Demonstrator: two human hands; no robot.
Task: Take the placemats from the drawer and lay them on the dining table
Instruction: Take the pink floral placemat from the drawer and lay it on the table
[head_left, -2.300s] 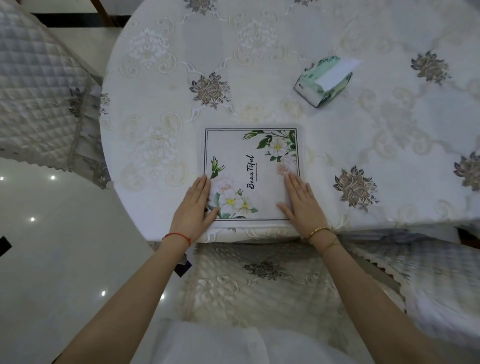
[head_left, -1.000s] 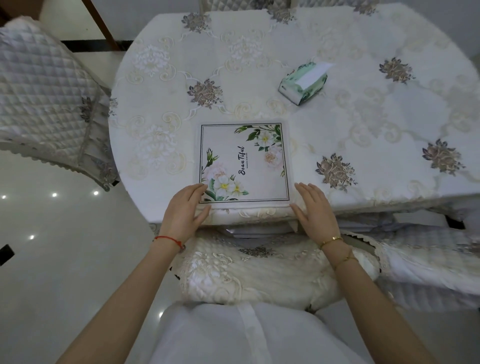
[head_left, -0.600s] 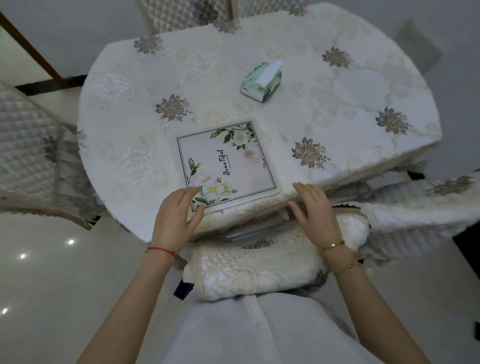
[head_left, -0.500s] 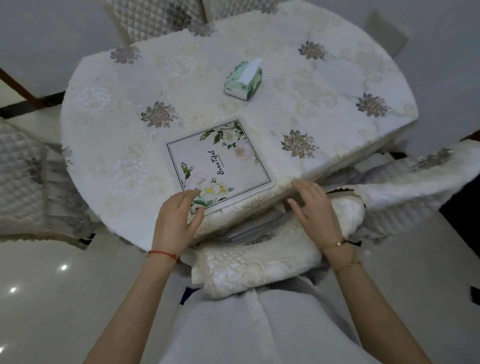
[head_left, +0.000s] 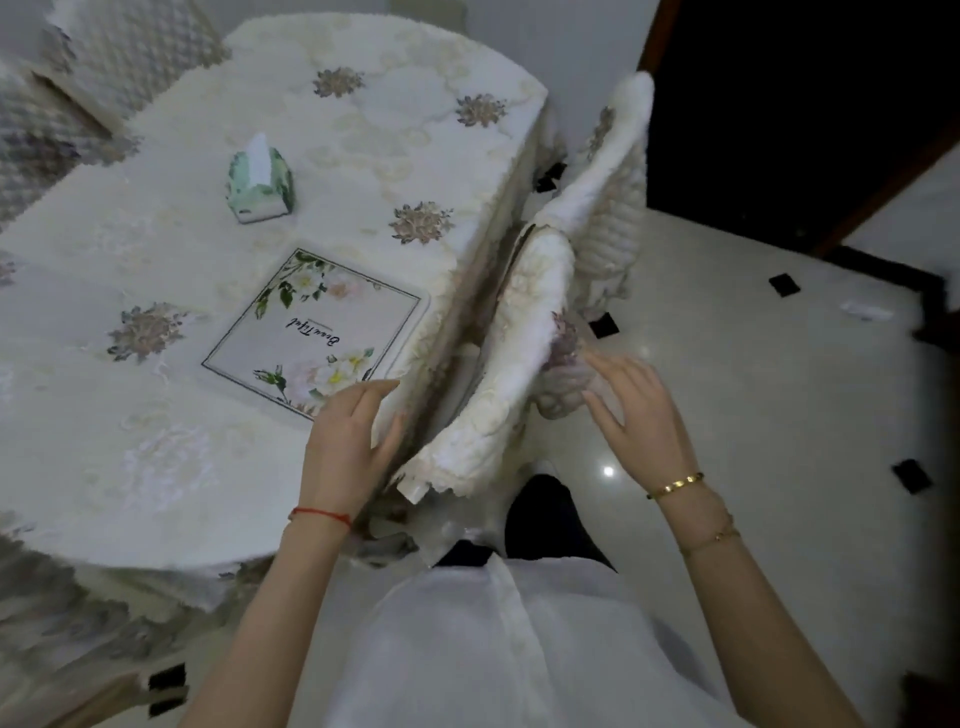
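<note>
A square placemat (head_left: 317, 330) with a dark border, flowers and script lettering lies flat on the dining table (head_left: 156, 457), near its edge. My left hand (head_left: 348, 447) rests at that edge just below the placemat's near corner, fingers loosely bent over the hanging tablecloth, holding nothing. My right hand (head_left: 636, 415) hovers off the table beside the chair cushion, fingers spread and relaxed, empty.
A green tissue box (head_left: 260, 182) stands farther back on the table. A chair with a cream embroidered cushion (head_left: 514, 353) is tucked against the table edge between my hands. Quilted chairs (head_left: 119, 57) stand at the far left. Glossy tiled floor (head_left: 753, 364) lies to the right.
Both hands have come off the placemat, which stays flat on the table. My view has swung right, and my right hand has moved off the table edge to the chair side.
</note>
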